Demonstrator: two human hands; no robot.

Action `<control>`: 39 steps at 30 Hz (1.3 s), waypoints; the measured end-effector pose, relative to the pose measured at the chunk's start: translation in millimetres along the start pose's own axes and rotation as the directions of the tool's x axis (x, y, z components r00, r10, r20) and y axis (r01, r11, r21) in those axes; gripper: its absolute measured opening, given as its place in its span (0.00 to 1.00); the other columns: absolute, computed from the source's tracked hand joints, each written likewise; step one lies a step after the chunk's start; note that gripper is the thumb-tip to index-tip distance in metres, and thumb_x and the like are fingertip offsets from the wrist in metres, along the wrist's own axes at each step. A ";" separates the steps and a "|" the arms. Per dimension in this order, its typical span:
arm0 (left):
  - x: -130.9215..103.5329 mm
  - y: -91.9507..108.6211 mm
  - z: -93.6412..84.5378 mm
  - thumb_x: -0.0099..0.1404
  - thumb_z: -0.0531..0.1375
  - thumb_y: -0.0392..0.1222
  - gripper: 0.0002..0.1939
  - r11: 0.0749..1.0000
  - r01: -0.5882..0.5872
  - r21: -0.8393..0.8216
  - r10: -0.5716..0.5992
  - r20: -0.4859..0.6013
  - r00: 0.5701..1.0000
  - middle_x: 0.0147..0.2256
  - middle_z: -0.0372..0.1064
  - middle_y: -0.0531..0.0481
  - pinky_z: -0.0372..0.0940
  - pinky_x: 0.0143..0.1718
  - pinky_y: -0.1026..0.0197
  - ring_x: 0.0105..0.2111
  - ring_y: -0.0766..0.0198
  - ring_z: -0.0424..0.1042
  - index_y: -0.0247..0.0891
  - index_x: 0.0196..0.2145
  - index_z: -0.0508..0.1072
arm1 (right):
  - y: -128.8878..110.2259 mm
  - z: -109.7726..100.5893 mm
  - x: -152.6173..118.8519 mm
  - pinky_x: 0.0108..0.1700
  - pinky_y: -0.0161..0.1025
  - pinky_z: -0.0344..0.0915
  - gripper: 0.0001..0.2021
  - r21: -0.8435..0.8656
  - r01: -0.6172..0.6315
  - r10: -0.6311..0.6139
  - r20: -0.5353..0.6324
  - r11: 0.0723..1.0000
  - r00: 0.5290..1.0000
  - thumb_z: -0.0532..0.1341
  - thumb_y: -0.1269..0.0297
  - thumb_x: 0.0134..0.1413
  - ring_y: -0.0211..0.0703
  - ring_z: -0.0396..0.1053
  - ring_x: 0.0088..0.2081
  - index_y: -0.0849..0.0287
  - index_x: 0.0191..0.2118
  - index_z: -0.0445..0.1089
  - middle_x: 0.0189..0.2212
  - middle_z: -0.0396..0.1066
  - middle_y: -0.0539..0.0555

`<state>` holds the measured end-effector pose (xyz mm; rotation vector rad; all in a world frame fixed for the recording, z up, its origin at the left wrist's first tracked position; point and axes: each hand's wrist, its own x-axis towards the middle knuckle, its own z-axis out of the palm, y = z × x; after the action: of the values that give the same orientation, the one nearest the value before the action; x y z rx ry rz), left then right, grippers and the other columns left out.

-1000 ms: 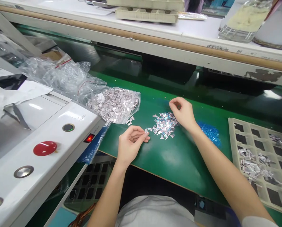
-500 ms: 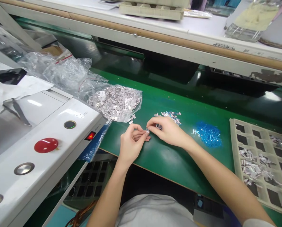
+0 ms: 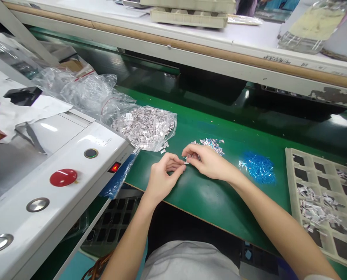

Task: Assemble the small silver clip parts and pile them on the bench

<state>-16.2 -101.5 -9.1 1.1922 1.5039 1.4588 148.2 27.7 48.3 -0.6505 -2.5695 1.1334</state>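
My left hand (image 3: 165, 175) is over the front of the green bench, its thumb and fingertips closed on a small silver-white part (image 3: 186, 162). Right beside it, my right hand (image 3: 208, 160) pinches at the same tiny part, the fingertips of both hands nearly meeting. The part's exact shape is too small to make out. Behind my right hand lies a loose pile of small silver and blue parts (image 3: 217, 144), partly covered by the hand. A heap of blue film pieces (image 3: 258, 168) is to the right of my right wrist.
An open clear bag of small silver parts (image 3: 150, 126) lies at the left, with crumpled plastic bags behind it. A white machine (image 3: 82, 186) with a red button stands at the left. At the right is a compartment tray (image 3: 290, 182) holding silver parts. A shelf (image 3: 190, 41) spans the back.
Both hands have shifted slightly right in the view, along with the whole scene. The fingertips have changed position a little around the small part.
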 end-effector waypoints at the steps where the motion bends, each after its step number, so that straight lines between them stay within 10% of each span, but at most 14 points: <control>1: 2.3 -0.4 -4.9 0.70 0.68 0.45 0.09 0.995 -0.037 0.094 0.040 -0.024 0.999 0.40 0.82 0.46 0.79 0.43 0.55 0.38 0.56 0.84 0.42 0.43 0.73 | 1.3 -2.6 -1.1 0.45 0.42 0.64 0.11 -0.047 0.000 -0.001 -0.020 0.999 1.000 0.54 0.73 0.69 0.46 0.72 0.42 0.55 0.48 0.71 0.42 0.77 0.54; 6: 19.5 -8.5 -35.1 0.74 0.59 0.43 0.13 0.735 -0.088 0.673 0.256 -0.155 0.954 0.47 0.78 0.40 0.73 0.47 0.47 0.41 0.50 0.79 0.39 0.52 0.77 | 10.2 -15.4 -4.6 0.43 0.43 0.60 0.12 -0.257 -0.093 0.084 -0.047 0.962 0.995 0.53 0.76 0.66 0.51 0.68 0.43 0.56 0.48 0.68 0.40 0.75 0.56; 12: 32.2 -18.8 -48.2 0.72 0.58 0.41 0.13 0.594 -0.078 0.801 0.299 -0.130 0.946 0.45 0.75 0.39 0.71 0.48 0.47 0.45 0.45 0.76 0.39 0.48 0.80 | 19.5 -21.6 0.0 0.46 0.45 0.61 0.05 -0.308 -0.118 0.082 -0.128 0.944 0.988 0.59 0.73 0.63 0.53 0.68 0.45 0.55 0.40 0.70 0.40 0.75 0.56; 20: 34.9 -17.6 -52.1 0.70 0.60 0.42 0.07 0.697 0.009 0.717 0.183 -0.190 0.965 0.36 0.78 0.46 0.70 0.41 0.53 0.33 0.55 0.76 0.40 0.38 0.77 | 84.6 -49.3 8.7 0.55 0.55 0.66 0.11 -0.298 -0.311 0.090 -0.576 0.903 0.813 0.57 0.68 0.63 0.59 0.70 0.49 0.58 0.46 0.75 0.46 0.75 0.63; 29: 4.0 -5.8 -13.1 0.69 0.67 0.45 0.08 0.976 -0.035 0.217 0.082 -0.209 0.975 0.38 0.81 0.48 0.76 0.42 0.59 0.37 0.59 0.81 0.40 0.43 0.80 | 118.7 -54.1 16.5 0.61 0.60 0.64 0.23 -0.378 -0.426 0.210 -0.494 0.822 0.844 0.54 0.59 0.69 0.65 0.66 0.53 0.61 0.63 0.74 0.51 0.71 0.67; 39: -16.3 -5.8 17.5 0.68 0.70 0.45 0.06 0.998 0.048 0.051 -0.043 -0.105 0.994 0.35 0.82 0.49 0.78 0.35 0.61 0.31 0.61 0.81 0.41 0.40 0.83 | 108.4 -49.8 20.9 0.53 0.55 0.67 0.09 -0.299 -0.421 0.180 -0.591 0.857 0.786 0.57 0.66 0.66 0.59 0.71 0.47 0.56 0.42 0.75 0.46 0.74 0.62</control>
<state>4.7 -110.7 -18.4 1.1209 1.6395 1.4783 182.1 134.1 1.4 -1.3232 -2.2334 0.3496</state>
